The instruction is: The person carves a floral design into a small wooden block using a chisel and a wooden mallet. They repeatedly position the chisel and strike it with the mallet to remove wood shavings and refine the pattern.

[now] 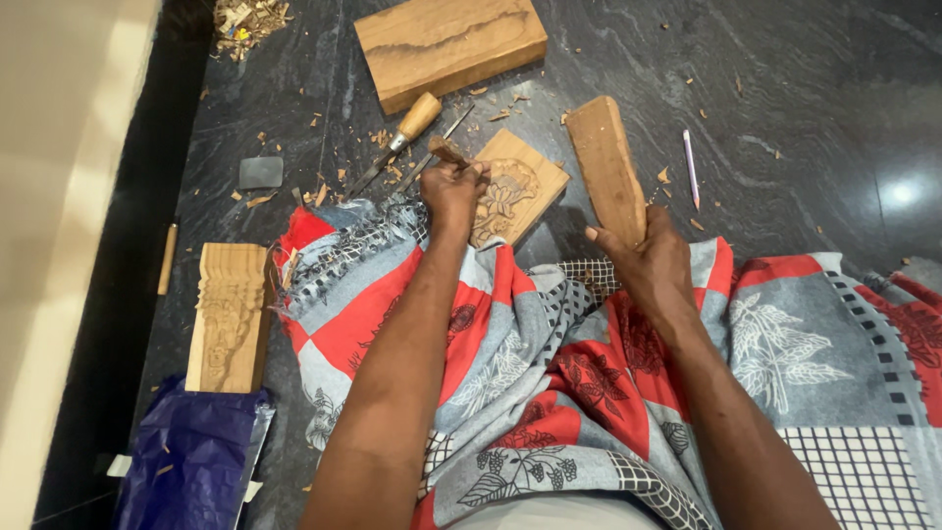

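Dark stone floor, strewn with wood chips, spreads under a person sitting with a patterned red and grey cloth (549, 393) over the lap. The left hand (453, 191) is closed around a chisel (446, 150) set on a small carved panel (515, 188) lying on the floor at the cloth's edge, while the right hand (648, 255) grips a flat wooden mallet (605, 167) raised just beside it. The panel's flower is largely cut, though its outer part looks plain — carving seems well along, not finished — and a thick uncut wood block (449, 44) and a finished carved bracket (228, 314) lie nearby.
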